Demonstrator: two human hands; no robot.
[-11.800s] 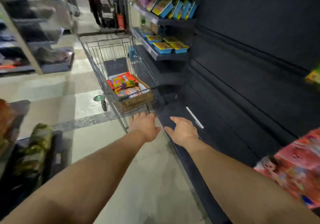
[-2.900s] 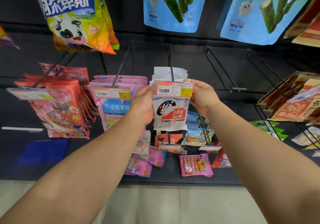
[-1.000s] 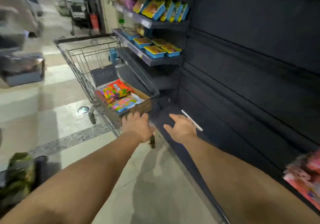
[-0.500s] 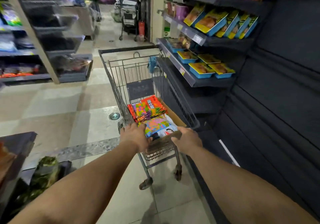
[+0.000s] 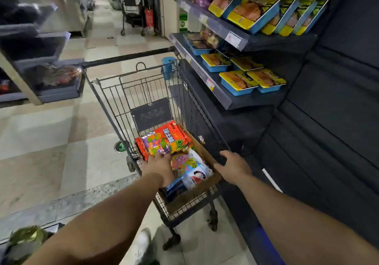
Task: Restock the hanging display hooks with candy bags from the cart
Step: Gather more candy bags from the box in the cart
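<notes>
Fingers of the left hand (image 5: 162, 167) are reaching, loosely spread, onto the bags (image 5: 164, 141); the right hand (image 5: 232, 166) is gripping the box (image 5: 207, 182) rim. Picking step; next, pinch one bag.

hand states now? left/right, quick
Left hand: open, fingers on the candy bags in the cart.
Right hand: rests on the cardboard box rim; grip unclear.

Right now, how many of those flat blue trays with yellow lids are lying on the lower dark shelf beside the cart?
4 clearly: one flat blue tray rear-left, one rear-right, one front-left, one front-right. Further trays sit behind in shadow, so more may be hidden.
</notes>
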